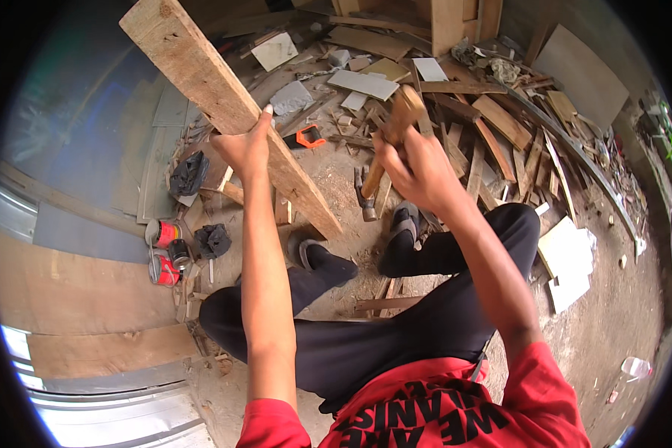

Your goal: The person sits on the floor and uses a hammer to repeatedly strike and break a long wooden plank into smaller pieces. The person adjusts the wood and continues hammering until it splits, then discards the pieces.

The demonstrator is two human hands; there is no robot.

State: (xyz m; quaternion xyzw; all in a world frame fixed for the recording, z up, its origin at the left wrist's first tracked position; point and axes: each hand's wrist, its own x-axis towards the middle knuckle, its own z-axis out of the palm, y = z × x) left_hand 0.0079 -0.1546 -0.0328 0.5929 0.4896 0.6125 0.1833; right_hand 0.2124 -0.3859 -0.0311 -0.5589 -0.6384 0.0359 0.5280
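Note:
My left hand (245, 149) is closed round a long rough wooden plank (201, 78), which slants from the upper left down to the middle. The plank's lower end is close to my left foot. In my right hand (420, 168) is a claw hammer (369, 201), gripped by its wooden handle with the metal head hanging low near my right shoe. The handle's butt sticks up above my fist. Hammer and plank are apart. Just beyond the plank, a tool with an orange handle (309, 137) lies on the ground; the rest of it is hard to make out.
Scrap wood (504, 123) is heaped across the far side and right. Red paint cans (163, 269) and a black plastic bag (189, 173) stand at the left, by large leaning boards (82, 284). White broken sheets (567, 261) and a clear bottle (636, 367) lie at the right.

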